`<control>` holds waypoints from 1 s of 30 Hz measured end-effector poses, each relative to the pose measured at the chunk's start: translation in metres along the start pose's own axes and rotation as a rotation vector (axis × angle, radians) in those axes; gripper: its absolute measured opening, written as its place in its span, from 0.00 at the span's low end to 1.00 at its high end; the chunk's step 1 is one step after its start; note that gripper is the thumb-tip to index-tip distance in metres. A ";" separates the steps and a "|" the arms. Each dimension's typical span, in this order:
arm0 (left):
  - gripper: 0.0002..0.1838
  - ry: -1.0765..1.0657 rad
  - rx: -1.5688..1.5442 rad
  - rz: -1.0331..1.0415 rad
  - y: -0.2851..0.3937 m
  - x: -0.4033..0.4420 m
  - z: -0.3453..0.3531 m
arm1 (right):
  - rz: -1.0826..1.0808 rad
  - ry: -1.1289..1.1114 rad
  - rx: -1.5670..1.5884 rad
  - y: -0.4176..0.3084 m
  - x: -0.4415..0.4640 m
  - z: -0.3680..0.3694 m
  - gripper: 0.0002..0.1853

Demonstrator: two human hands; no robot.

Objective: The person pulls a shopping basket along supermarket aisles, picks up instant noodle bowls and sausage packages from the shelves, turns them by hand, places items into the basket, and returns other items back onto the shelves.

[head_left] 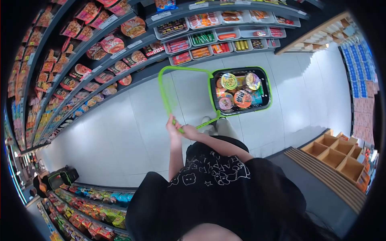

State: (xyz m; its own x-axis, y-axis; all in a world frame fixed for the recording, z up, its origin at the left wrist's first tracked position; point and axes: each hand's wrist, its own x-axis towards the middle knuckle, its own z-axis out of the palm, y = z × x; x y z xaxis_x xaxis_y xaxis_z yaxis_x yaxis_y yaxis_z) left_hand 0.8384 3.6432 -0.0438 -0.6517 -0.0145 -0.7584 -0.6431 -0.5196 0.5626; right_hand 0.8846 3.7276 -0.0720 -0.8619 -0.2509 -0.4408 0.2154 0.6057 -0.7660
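Note:
My left hand (173, 125) is closed round the corner of a long green handle belonging to a shopping basket (264, 86). Close beside it, my right hand (189, 132) also grips the green handle (163, 90). The basket is black with a bright green rim and stands on the floor ahead of my feet, to the right of the handle. Inside it lie several round instant noodle cups, among them an orange-lidded cup (243, 99), a green-lidded cup (229, 81) and a purple-lidded cup (253, 81). A blue-green packet (256, 97) shows beside them.
Shelves of instant noodles (107, 45) curve along the left. Trays of packaged sausages (202, 39) line the shelf ahead. A wooden compartment display (335, 154) stands at the right, with stacked blue cartons (357, 68) beyond. Snack shelves (90, 205) and dark baskets (64, 176) are lower left.

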 end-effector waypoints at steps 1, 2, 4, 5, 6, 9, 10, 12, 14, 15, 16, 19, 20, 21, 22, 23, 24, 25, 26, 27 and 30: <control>0.16 -0.010 0.004 -0.017 0.002 -0.004 -0.008 | -0.055 -0.011 0.009 -0.006 -0.004 0.007 0.15; 0.16 0.053 0.002 0.055 0.004 -0.011 -0.015 | -0.104 -0.023 0.021 -0.012 -0.009 0.014 0.14; 0.16 0.156 0.057 0.190 0.011 -0.027 -0.017 | -0.118 -0.065 0.082 -0.022 -0.008 0.020 0.13; 0.16 0.198 0.109 0.259 0.018 -0.034 -0.012 | -0.104 -0.090 0.058 -0.029 -0.007 0.020 0.14; 0.15 0.210 0.152 0.299 0.022 -0.032 -0.018 | -0.093 -0.116 0.033 -0.037 -0.005 0.020 0.16; 0.16 0.281 0.239 0.407 0.026 -0.038 -0.036 | -0.169 -0.172 0.039 -0.052 -0.009 0.030 0.15; 0.17 0.341 0.280 0.487 0.025 -0.043 -0.041 | -0.179 -0.221 0.010 -0.058 -0.012 0.035 0.15; 0.17 0.369 0.403 0.549 0.021 -0.061 -0.045 | -0.180 -0.276 -0.014 -0.044 -0.021 0.043 0.15; 0.17 0.396 0.529 0.616 0.013 -0.069 -0.050 | -0.385 -0.128 0.297 -0.022 -0.035 0.046 0.16; 0.18 0.494 0.599 0.782 0.014 -0.062 -0.055 | -0.376 -0.048 0.254 -0.005 -0.038 0.044 0.19; 0.18 0.590 0.668 0.947 0.016 -0.054 -0.061 | -0.355 0.062 0.337 0.018 -0.041 0.036 0.18; 0.19 0.814 0.978 1.049 0.026 -0.022 -0.102 | 0.056 0.229 0.591 0.113 -0.065 -0.006 0.14; 0.20 0.897 1.091 1.031 0.030 -0.012 -0.117 | 0.039 0.337 0.740 0.165 -0.076 -0.009 0.14; 0.21 0.911 1.078 0.979 0.020 -0.001 -0.133 | 0.262 0.362 0.926 0.211 -0.099 -0.032 0.14; 0.24 0.928 1.077 0.917 0.018 0.016 -0.162 | 0.536 0.425 1.088 0.237 -0.118 -0.056 0.14; 0.26 0.978 1.172 0.791 0.020 0.029 -0.191 | 0.696 0.418 1.049 0.280 -0.133 -0.069 0.15; 0.29 1.021 1.262 0.666 0.023 0.044 -0.214 | 0.729 0.484 1.036 0.321 -0.145 -0.076 0.16; 0.29 1.070 1.294 0.623 0.022 0.057 -0.233 | 0.811 0.489 0.968 0.347 -0.156 -0.092 0.16; 0.30 1.119 1.330 0.580 0.022 0.063 -0.247 | 0.844 0.488 0.956 0.375 -0.162 -0.102 0.16; 0.30 0.953 1.125 0.446 0.023 0.062 -0.256 | 0.865 0.495 0.869 0.399 -0.161 -0.111 0.17; 0.30 0.999 0.890 0.037 0.005 0.066 -0.211 | 0.808 0.454 0.372 0.476 -0.138 -0.135 0.15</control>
State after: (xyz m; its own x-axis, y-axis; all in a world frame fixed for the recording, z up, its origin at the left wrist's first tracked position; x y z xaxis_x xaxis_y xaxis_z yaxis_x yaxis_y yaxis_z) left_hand 0.8770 3.4595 -0.1602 -0.3485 -0.8289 -0.4375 -0.9218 0.2186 0.3202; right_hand 1.0446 4.1526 -0.3128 -0.4700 0.4919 -0.7329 0.8777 0.1724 -0.4471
